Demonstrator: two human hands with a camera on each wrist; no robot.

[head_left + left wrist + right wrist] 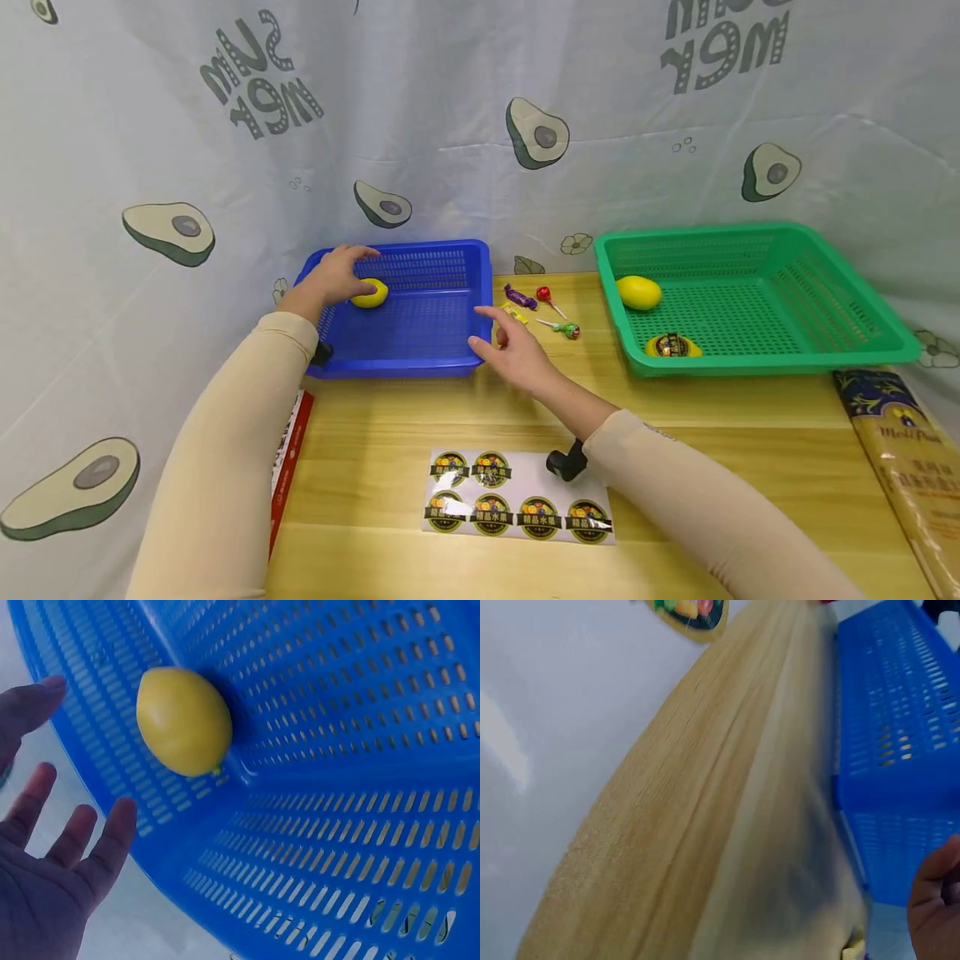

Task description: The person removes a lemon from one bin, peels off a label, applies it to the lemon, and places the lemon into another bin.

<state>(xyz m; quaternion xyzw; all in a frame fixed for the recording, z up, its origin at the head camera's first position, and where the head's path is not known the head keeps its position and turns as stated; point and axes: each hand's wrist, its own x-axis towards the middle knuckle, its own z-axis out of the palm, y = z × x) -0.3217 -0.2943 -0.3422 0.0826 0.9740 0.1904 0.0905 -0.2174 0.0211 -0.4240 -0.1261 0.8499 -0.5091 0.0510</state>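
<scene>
A yellow lemon (184, 721) lies in the left end of the blue basket (408, 367). My left hand (337, 273) is over that end, fingers spread and slightly bent; in the left wrist view there is a gap between the fingertips (120, 817) and the lemon. At the basket's right front corner is my right hand (513, 350), thumb and forefinger apart, with nothing between them. Below the right forearm lies a white sheet of round fruit stickers (517, 492). The right wrist view catches only part of the right hand (937, 900) beside the blue wall.
A green basket (765, 360) on the right holds a plain lemon (639, 293) and a lemon with a sticker (671, 345). Between the baskets lie a purple wrapped candy (521, 297), a yellow candy and two lollipops. A brown package (900, 467) borders the right side, a red box (288, 467) the left.
</scene>
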